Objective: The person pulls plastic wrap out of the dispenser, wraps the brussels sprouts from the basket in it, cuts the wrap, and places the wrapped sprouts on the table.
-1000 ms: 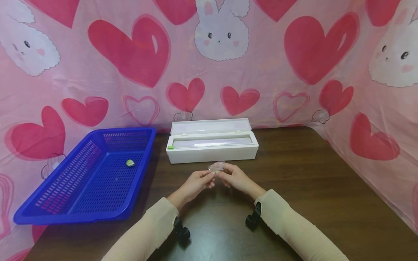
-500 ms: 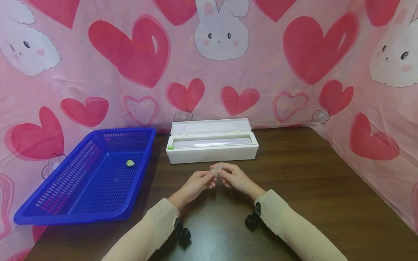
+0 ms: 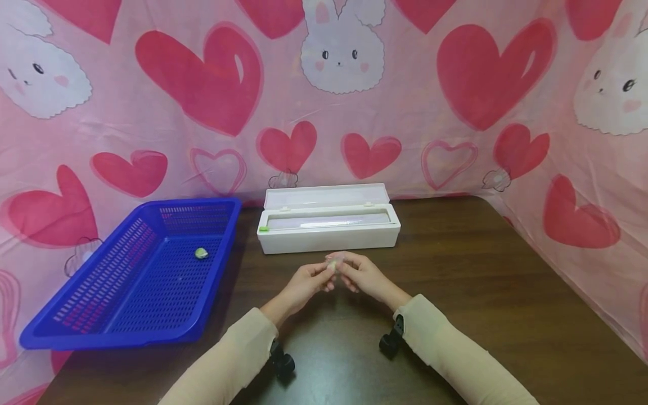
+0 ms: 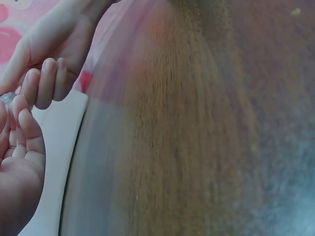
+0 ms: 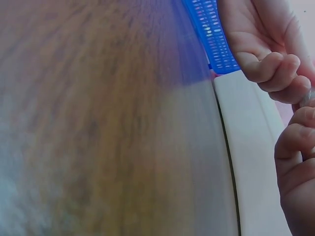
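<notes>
Pinching clear film (image 3: 337,257) between both hands (image 3: 305,285)

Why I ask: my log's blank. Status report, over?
Left grip and right grip pinching small clear-plastic bundle. White box just beyond, lid open. Nothing visibly in the way.

Wooden table (image 3: 466,281) — basket (image 3: 121,340), white box (image 3: 329,241)

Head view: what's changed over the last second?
The clear film, spread beyond the fingertips a second ago, is now drawn in and bunched smaller between the left hand and right hand. Both grip it throughout; no visible release. Unchanged: hand positions, nearly; blue basket with the small green piece; white box, lid open.
</notes>
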Tool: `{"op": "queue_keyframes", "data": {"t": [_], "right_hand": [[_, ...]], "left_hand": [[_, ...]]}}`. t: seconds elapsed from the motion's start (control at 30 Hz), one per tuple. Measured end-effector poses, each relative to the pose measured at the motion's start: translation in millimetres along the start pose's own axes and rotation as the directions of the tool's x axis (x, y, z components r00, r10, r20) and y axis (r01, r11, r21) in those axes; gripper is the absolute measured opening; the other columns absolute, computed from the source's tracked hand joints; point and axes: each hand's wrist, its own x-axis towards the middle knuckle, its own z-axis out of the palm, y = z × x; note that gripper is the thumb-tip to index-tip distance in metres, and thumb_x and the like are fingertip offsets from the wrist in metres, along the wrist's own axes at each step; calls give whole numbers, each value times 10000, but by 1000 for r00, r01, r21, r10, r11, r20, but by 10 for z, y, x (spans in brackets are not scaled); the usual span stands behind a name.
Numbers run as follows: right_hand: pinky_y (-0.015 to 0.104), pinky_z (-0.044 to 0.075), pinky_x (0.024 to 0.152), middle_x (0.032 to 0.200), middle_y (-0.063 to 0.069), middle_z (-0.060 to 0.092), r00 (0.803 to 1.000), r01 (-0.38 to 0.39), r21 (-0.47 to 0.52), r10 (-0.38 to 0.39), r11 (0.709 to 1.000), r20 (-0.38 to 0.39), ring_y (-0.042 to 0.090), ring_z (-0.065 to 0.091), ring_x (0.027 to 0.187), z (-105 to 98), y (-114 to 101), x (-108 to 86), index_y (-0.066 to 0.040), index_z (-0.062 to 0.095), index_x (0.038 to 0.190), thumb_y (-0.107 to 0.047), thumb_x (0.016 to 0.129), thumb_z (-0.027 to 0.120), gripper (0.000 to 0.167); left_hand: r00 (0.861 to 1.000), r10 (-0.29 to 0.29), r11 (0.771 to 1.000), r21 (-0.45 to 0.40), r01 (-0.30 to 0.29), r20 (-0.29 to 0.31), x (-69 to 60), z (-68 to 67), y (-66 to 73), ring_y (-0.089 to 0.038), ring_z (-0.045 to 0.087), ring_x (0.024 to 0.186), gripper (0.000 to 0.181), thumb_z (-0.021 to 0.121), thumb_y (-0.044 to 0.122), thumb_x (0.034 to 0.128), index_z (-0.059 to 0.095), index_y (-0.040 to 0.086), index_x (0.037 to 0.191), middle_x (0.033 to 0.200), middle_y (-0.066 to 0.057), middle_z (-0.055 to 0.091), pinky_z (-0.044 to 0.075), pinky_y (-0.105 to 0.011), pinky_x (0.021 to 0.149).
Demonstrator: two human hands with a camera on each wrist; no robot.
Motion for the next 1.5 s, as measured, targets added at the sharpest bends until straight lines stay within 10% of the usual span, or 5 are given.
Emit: {"op": "queue_keyframes", "data": {"t": [0.57, 1.1, 1.5], "right_hand": [[229, 376, 386, 525, 149, 445, 999, -8, -64, 11, 998, 48, 122, 406, 420, 13, -22, -15, 61, 503, 1243, -49, 987, 389, 300], [217, 348, 396, 570, 43, 453, 999, -39, 19, 39, 999, 34, 89, 408, 455, 22, -22, -2, 67, 469, 1276, -70, 957, 483, 348], [204, 323, 437, 553, -13, 389, 999, 35, -97, -32, 995, 31, 71, 345, 462, 7, -36, -1, 65, 488, 1275, -27, 926, 526, 362]], "left_hand": [[998, -69, 997, 45, 68, 10, -63, 44, 109, -88, 539, 592, 398, 422, 181, 994, 541, -188, 907, 717, -66, 567, 455, -232, 586], [994, 11, 999, -43, -6, 109, -19, -12, 50, -116, 504, 710, 311, 433, 282, 985, 556, 0, 936, 830, -47, 526, 431, -239, 666], [998, -24, 997, -71, 28, 62, -10, -6, 54, -98, 493, 626, 255, 470, 228, 973, 563, 5, 893, 775, -35, 527, 420, -226, 611]]}}
